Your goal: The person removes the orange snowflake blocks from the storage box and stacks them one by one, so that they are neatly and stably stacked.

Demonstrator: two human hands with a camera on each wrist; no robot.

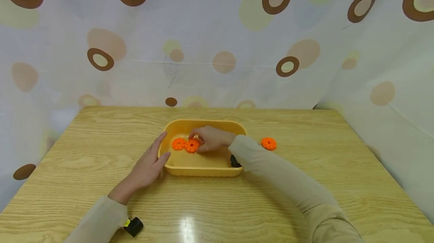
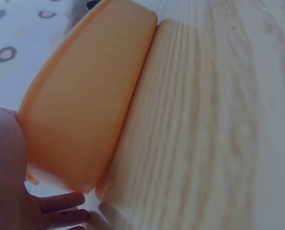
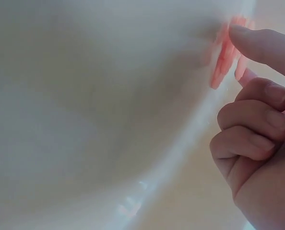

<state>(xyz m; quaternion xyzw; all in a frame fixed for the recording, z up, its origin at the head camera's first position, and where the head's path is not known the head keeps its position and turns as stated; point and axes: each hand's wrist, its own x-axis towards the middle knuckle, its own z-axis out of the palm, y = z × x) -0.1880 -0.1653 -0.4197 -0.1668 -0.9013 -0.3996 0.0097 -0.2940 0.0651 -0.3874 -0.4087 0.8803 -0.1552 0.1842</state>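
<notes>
A yellow plastic tub (image 1: 203,172) stands on the table. My left hand (image 1: 149,164) rests against its left end, thumb at the rim. In the left wrist view, straight fingers (image 2: 61,203) lie beside the tub's outer wall (image 2: 85,96). Inside the tub, my right hand (image 1: 213,139) pinches an orange notched disc (image 1: 192,145) between thumb and index finger. The right wrist view shows this disc (image 3: 224,62) edge-on, with the other fingers (image 3: 248,115) curled into the palm. Another orange notched disc (image 1: 178,144) lies just left of it in the tub.
Right of the tub, another orange notched disc (image 1: 269,143) lies on the wooden table (image 1: 203,205). Black devices sit at the left wrist (image 1: 134,226) and right wrist (image 1: 234,161). A patterned cloth (image 1: 203,47) hangs behind the table and along its sides.
</notes>
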